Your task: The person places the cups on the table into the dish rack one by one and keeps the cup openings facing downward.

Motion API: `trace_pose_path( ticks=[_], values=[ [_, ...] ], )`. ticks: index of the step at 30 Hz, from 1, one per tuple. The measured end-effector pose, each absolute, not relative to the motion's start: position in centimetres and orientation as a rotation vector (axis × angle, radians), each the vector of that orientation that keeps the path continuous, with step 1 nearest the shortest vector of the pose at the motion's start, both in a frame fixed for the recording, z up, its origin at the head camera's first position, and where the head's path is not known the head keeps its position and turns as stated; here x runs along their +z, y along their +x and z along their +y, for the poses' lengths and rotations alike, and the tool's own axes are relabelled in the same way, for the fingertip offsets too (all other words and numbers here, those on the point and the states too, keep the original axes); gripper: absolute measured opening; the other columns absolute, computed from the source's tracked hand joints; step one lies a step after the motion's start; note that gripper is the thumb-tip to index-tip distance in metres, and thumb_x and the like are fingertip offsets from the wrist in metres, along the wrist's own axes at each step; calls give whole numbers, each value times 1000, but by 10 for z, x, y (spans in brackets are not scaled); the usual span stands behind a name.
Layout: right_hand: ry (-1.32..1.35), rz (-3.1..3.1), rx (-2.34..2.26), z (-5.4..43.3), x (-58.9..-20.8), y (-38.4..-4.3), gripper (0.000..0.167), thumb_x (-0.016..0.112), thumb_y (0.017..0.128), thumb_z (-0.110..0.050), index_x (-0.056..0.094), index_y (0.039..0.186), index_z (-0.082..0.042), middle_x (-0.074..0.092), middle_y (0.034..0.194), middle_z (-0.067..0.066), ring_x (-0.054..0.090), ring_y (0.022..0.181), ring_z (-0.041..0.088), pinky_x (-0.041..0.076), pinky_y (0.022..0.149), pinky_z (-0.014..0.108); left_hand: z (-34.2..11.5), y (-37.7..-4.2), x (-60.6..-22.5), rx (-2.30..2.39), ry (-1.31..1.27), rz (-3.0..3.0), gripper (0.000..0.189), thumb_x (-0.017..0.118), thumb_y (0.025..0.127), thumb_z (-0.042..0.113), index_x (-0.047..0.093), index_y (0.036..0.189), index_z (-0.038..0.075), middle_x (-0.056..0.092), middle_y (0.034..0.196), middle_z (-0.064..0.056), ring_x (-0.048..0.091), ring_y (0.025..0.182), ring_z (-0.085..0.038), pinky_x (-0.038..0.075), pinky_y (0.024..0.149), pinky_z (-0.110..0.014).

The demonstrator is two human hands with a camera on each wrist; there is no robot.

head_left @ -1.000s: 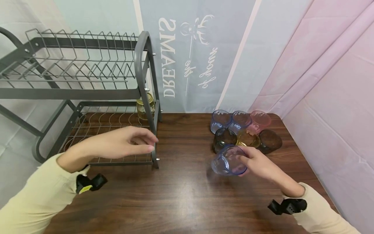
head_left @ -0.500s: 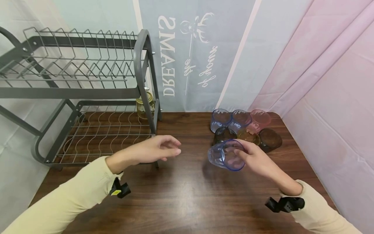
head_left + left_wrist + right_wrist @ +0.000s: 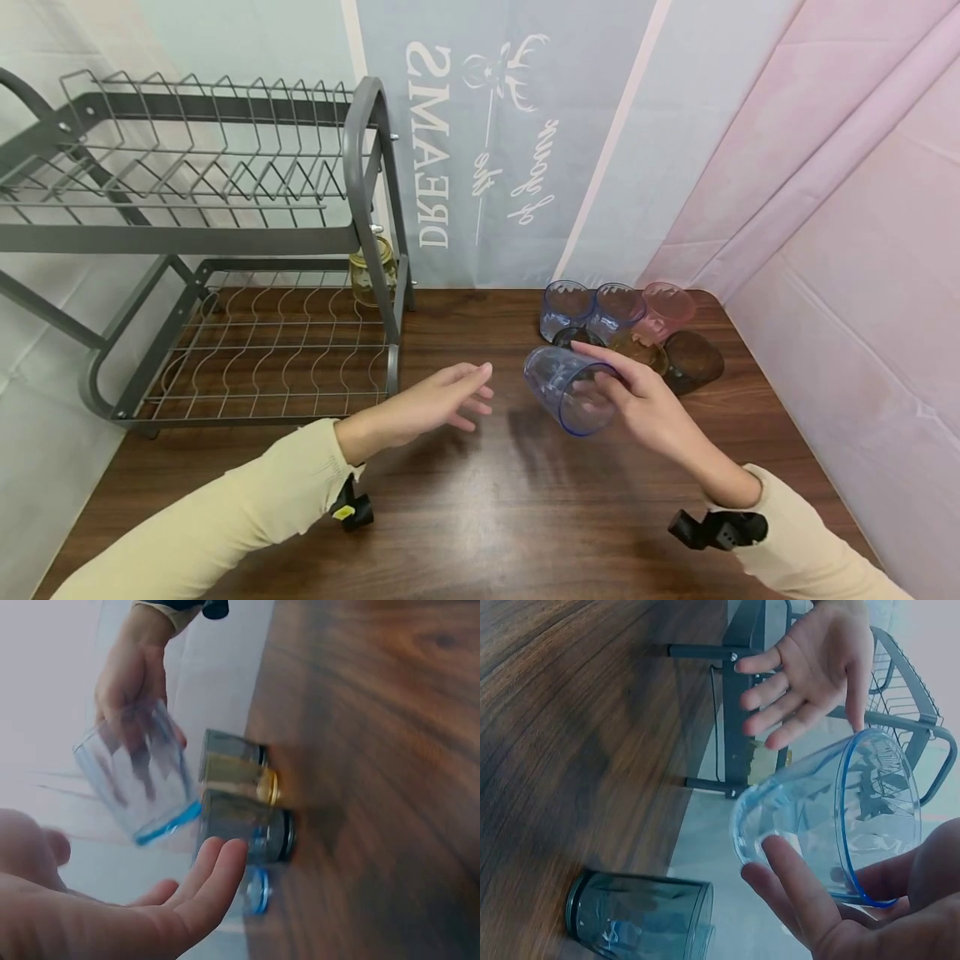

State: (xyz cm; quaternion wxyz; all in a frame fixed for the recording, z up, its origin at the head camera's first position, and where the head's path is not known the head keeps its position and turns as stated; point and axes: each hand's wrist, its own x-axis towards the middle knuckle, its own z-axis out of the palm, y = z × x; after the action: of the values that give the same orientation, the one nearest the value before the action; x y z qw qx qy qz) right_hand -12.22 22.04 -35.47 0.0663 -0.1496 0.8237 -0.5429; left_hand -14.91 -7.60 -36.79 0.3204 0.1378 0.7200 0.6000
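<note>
My right hand (image 3: 654, 410) grips a clear blue-rimmed glass (image 3: 553, 385), which is tilted well over above the table, its mouth facing the near right. In the right wrist view, fingers and thumb lie around the glass (image 3: 810, 802) near its rim. To the left of it, my left hand (image 3: 420, 410) is held in the air with fingers extended and slightly bent, holding nothing. A gap separates that hand from the glass in the head view. Behind the held glass stand a dark glass (image 3: 637, 915), partly hidden, and an amber glass (image 3: 645, 354).
Two blue glasses (image 3: 566, 308), a pink glass (image 3: 667, 310) and a brown glass (image 3: 696, 360) stand at the table's back right. A dark two-tier dish rack (image 3: 225, 240) occupies the left, with a yellowish jar (image 3: 363, 279) on its lower shelf. Curtains hang behind.
My left hand has moved right, from beside the rack toward the glass, and its fingers have spread. The held glass has turned on its side and risen slightly in my right hand.
</note>
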Motion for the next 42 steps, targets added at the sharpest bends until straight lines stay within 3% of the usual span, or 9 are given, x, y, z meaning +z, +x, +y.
trace_pose_path(
  ticks=[4,9,15,22,30,37,42],
  values=[
    [-505,2653,-1532,214,-357,-120,46,44,106,5,50,150,-8,55,145,18,69,107,27,59,80,26,-66,-147,-373,1661,302,1825,63,31,112,42,35,149,-8,52,140,-28,58,125,-40,56,94,-45],
    [-619,2808,-1470,204,-361,-116,51,48,102,10,54,148,-10,58,144,12,66,100,9,55,77,20,-54,-146,-376,1737,258,1769,68,27,112,46,31,150,-10,50,141,-31,56,127,-42,56,95,-47],
    [-733,2850,-1553,191,-367,-112,58,48,96,19,54,147,-6,54,148,12,55,124,2,47,97,14,-40,-144,-381,1819,199,1710,68,24,111,48,25,154,-4,47,140,-31,53,129,-44,52,98,-54],
    [-773,2904,-1571,183,-376,-108,60,48,94,20,55,146,-8,52,151,9,45,139,8,33,112,15,-33,-140,-381,1884,234,1629,68,23,110,52,39,149,-1,53,136,-28,54,128,-41,50,102,-52],
    [-879,2923,-1647,178,-384,-105,62,48,92,23,55,146,-6,49,153,7,43,142,14,32,115,19,-27,-139,-379,1916,219,1603,66,26,110,50,30,154,2,52,140,-27,58,122,-35,51,93,-37],
    [-976,2928,-1684,175,-386,-102,61,49,90,24,57,144,-4,50,151,17,44,142,16,33,115,20,-25,-140,-378,1921,224,1614,65,26,109,50,30,152,1,55,136,-26,59,122,-33,49,103,-45],
    [-1049,2881,-1651,178,-389,-101,69,50,83,24,54,146,-3,45,155,19,41,145,20,33,115,21,-26,-141,-375,1928,245,1625,63,28,109,50,27,149,0,54,131,-22,61,111,-26,50,99,-40]
  ],
)
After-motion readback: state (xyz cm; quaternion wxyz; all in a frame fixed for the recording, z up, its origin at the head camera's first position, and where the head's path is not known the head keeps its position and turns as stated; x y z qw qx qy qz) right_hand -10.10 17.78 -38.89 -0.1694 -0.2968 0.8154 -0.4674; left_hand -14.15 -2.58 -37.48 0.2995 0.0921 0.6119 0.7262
